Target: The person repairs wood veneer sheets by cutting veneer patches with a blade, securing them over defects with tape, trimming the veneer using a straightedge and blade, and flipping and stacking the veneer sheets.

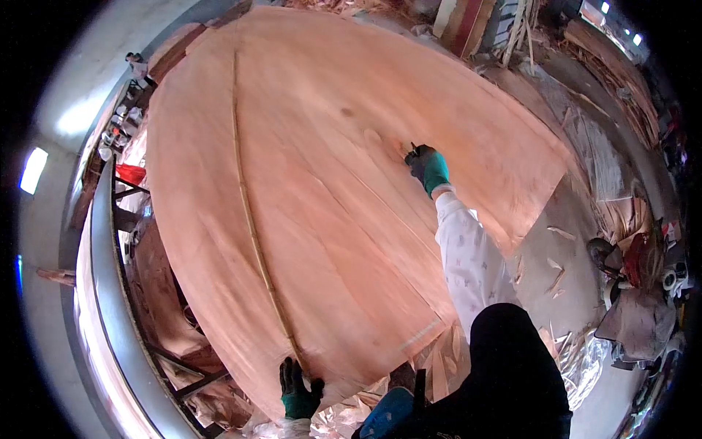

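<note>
A broad stack of thin, reddish-tan wood veneer sheets point(329, 219) spreads out in front of me. Along its left part lies a long thin stick point(248, 212), reaching from the far end almost to me. My left hand point(298, 395), in a black and green glove, rests flat at the stick's near end with fingers stretched and apart. Farther out to the right, my right hand point(425, 167), gloved the same way, is closed just over the veneer, beside a rough patch in its surface. A small dark tip shows at its fingers; what it is I cannot make out.
At the left runs a long pale metal-edged rail point(121, 307) on dark supports. Another person point(137, 67) is at the far left. Veneer scraps point(557, 274) lie on the floor at right, near piled cloth and gear point(638, 322). A blue shoe point(387, 413) shows below me.
</note>
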`<state>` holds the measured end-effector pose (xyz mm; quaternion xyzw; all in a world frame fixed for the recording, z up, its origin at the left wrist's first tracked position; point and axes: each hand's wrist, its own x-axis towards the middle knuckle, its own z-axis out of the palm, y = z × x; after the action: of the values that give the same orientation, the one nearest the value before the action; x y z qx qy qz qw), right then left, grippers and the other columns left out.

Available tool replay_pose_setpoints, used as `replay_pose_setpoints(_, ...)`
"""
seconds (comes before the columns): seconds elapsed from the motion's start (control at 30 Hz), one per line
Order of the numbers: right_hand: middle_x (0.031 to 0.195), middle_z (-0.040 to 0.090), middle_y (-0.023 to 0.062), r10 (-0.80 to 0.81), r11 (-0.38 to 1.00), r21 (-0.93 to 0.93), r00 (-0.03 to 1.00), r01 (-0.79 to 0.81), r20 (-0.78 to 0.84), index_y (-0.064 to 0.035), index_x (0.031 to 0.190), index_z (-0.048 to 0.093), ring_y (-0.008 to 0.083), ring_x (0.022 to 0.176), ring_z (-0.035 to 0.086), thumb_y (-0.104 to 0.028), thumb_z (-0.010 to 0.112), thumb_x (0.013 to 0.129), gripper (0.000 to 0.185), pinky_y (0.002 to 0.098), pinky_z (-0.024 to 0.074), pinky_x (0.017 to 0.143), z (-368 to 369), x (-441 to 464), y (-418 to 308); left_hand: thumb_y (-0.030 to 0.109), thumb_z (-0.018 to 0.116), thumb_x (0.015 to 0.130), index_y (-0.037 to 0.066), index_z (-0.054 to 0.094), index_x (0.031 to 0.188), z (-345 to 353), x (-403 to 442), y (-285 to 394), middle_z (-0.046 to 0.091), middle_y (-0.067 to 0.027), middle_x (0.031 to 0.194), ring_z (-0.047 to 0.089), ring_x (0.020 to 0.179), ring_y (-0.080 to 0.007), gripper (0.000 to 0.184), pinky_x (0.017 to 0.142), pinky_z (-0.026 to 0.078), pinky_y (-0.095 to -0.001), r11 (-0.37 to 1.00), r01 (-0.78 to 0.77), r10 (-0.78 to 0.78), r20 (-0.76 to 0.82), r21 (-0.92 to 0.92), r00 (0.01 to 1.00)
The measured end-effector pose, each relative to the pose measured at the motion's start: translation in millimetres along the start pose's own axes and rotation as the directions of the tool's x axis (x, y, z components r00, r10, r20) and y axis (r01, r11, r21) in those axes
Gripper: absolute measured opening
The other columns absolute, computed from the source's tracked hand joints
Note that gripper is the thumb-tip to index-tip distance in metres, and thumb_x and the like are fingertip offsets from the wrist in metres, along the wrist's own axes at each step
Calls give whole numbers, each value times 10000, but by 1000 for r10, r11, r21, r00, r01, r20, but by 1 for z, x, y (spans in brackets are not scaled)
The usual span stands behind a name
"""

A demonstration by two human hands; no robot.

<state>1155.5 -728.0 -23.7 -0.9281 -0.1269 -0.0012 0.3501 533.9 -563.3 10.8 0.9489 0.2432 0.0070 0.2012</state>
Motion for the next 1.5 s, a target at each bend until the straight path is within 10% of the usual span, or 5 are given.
replay_pose_setpoints(0.47,794,659,78,-103,755,624,905,-199,412,-20,876,671,177,640,609,-146,618,860,137,291,477,567,-106,-181,-58,346,713,769,-18,436,1331,2,4,-2,411,-252,1396,364,1293,-461,724,1067,335,-511,995,-101,102,-91,17,991)
replay_pose_setpoints(0.63,1025,653,143,-200,972,209,90,-108,976,-58,1087,636,269,925,628,-180,575,872,255,369,504,812,-149,-365,18,376,692,787,-14,438,1337,7,0,-4,434,-256,1374,399,1265,-467,721,1054,356,-506,992,-99,87,-152,-74,985)
replay_pose_setpoints(0.73,1028,664,147,-362,784,69,364,616,858,-86,1138,636,270,881,652,-203,610,857,306,373,533,737,-152,-394,3,368,703,773,-19,444,1328,1,-2,2,461,-256,1339,419,1244,-460,724,1033,378,-507,990,-91,73,-166,-104,983)
replay_pose_setpoints(0.9,1181,621,148,3,864,314,626,-395,780,-53,1318,501,240,1001,616,-116,660,848,500,364,537,759,-67,-412,-181,512,618,799,153,415,1402,21,-12,-6,347,-234,1447,309,1322,-472,730,1068,272,-571,986,-82,60,-151,-145,987)
replay_pose_setpoints(1.5,1346,497,194,70,993,50,889,-103,453,49,1370,385,318,1136,555,13,610,763,648,385,489,919,127,-457,-239,385,670,802,66,568,1246,-182,-399,-526,526,-230,1299,487,1216,-393,556,1033,387,-457,688,696,-657,-582,-204,479)
